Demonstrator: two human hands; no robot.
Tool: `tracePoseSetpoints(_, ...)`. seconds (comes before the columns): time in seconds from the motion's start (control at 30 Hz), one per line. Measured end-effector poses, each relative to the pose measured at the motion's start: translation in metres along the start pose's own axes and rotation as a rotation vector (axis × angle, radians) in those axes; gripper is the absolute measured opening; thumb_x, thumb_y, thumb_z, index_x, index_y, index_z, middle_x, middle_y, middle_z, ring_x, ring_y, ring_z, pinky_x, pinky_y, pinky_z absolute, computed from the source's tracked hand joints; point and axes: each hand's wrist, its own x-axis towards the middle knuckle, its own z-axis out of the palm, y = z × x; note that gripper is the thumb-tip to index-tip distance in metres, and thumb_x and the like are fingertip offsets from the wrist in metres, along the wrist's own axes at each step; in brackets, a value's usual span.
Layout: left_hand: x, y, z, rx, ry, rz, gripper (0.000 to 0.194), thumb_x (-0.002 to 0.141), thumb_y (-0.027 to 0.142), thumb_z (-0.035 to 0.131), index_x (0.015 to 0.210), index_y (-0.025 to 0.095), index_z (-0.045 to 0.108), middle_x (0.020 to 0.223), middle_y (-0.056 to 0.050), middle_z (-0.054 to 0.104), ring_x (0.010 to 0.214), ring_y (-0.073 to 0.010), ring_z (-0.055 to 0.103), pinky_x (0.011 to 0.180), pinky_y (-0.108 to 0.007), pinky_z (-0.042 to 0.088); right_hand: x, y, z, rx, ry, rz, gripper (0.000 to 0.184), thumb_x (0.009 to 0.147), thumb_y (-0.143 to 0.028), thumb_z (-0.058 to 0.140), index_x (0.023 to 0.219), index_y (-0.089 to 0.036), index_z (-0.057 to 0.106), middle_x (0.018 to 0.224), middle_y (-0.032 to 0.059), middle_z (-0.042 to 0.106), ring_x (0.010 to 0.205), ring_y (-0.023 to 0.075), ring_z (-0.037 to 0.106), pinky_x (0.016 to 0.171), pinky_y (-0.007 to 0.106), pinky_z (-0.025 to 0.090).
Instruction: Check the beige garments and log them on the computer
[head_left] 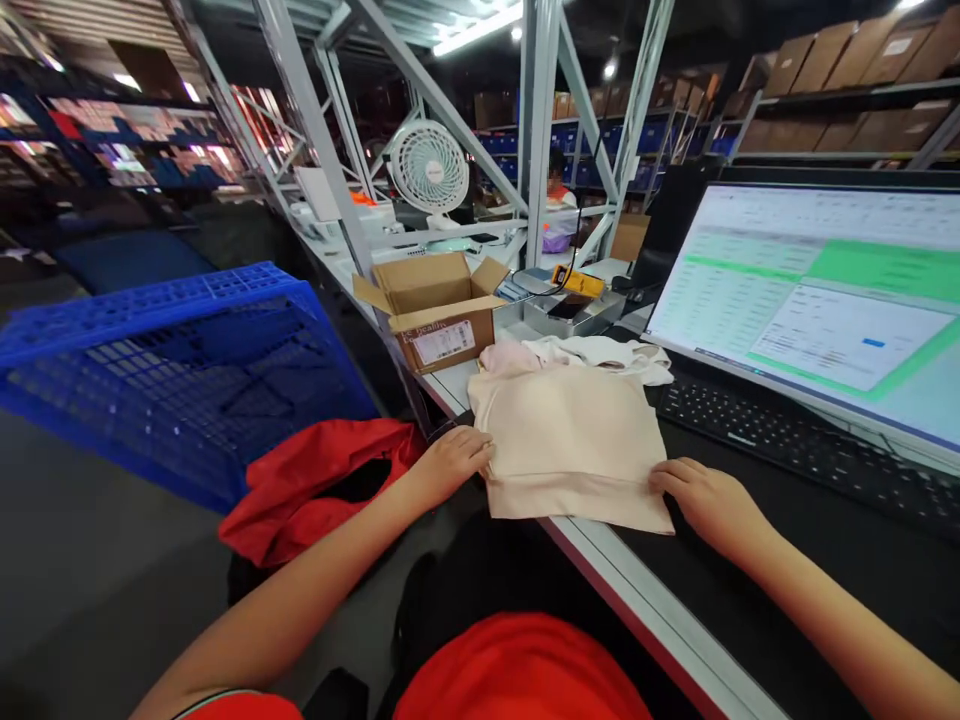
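Observation:
A beige padded bra top [574, 425] lies spread at the table's edge, its lower band hanging slightly over the front. My left hand [459, 455] pinches its left side, fingers closed at the fabric's edge. On the opposite side, my right hand [705, 497] grips the lower right edge between thumb and fingers. Behind the bra top rest a pale pink garment [510, 357] and a white garment [611, 355], both partly covered by it.
An open cardboard box [442, 325] stands behind on the left. A keyboard [795, 445] and monitor [810, 290] are at right. A metal tray [574, 318] sits farther back. Left of the table are a blue plastic crate [300, 340] and red cloth [300, 480]. A fan [430, 168] stands beyond.

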Motion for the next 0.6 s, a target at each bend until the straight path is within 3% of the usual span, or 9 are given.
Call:
tracePoseSetpoints(0.13,-0.009,0.036,-0.015,-0.130,0.032,-0.162,0.033,0.088,0.004,0.050,0.114,0.019,0.065,0.114,-0.011,0.070,0.107,-0.0225,0.065,0.097,-0.043,0.053,-0.015,-0.026,-0.005,0.056,0.084,-0.005,0.029,0.093,-0.017,0.047,0.111,-0.025,0.069,0.116,0.0029,0.071,0.102,0.0150,0.066,0.081,0.029,0.058)
tracePoseSetpoints(0.2,-0.012,0.060,-0.020,-0.196,0.067,-0.219,0.028,0.089,0.013,0.055,0.116,0.017,0.065,0.116,-0.013,0.069,0.108,-0.0236,0.064,0.099,-0.044,0.053,-0.021,-0.038,-0.004,0.078,0.066,-0.030,0.027,0.095,-0.030,0.052,0.116,-0.026,0.067,0.121,0.0034,0.069,0.105,0.0165,0.066,0.084,0.031,0.059)
tracePoseSetpoints(0.27,-0.015,0.082,-0.019,-0.199,0.079,-0.213,0.030,0.090,0.026,0.062,0.118,0.016,0.064,0.120,-0.014,0.068,0.112,-0.0262,0.063,0.101,-0.046,0.052,-0.024,-0.044,-0.002,0.075,0.044,-0.038,0.034,0.093,-0.041,0.057,0.123,-0.027,0.066,0.125,0.0039,0.068,0.108,0.0190,0.065,0.085,0.035,0.061)
tracePoseSetpoints(0.33,-0.017,0.094,-0.014,-0.121,0.074,-0.183,0.030,0.092,0.027,0.062,0.119,0.016,0.064,0.122,-0.015,0.068,0.114,-0.0267,0.063,0.100,-0.045,0.053,-0.025,-0.043,0.003,0.064,0.028,-0.024,0.038,0.093,-0.043,0.057,0.125,-0.025,0.065,0.125,0.0047,0.068,0.109,0.0203,0.066,0.085,0.036,0.062)
tracePoseSetpoints(0.47,-0.014,0.093,-0.004,-0.033,0.091,-0.153,0.020,0.095,0.010,0.052,0.106,0.015,0.068,0.109,-0.011,0.073,0.100,-0.0224,0.068,0.078,-0.034,0.057,-0.017,-0.033,0.010,0.114,-0.051,0.004,0.029,0.098,-0.037,0.048,0.109,-0.025,0.071,0.115,0.0031,0.072,0.105,0.0176,0.067,0.082,0.033,0.061)
tracePoseSetpoints(0.6,-0.005,0.074,-0.011,-0.282,0.009,-0.260,0.015,0.098,0.020,0.056,0.092,0.018,0.070,0.094,-0.005,0.074,0.089,-0.0184,0.068,0.072,-0.029,0.054,-0.003,-0.024,0.007,0.165,-0.138,0.101,0.034,0.099,-0.031,0.039,0.090,-0.025,0.071,0.100,0.0029,0.073,0.096,0.0168,0.067,0.077,0.032,0.058)
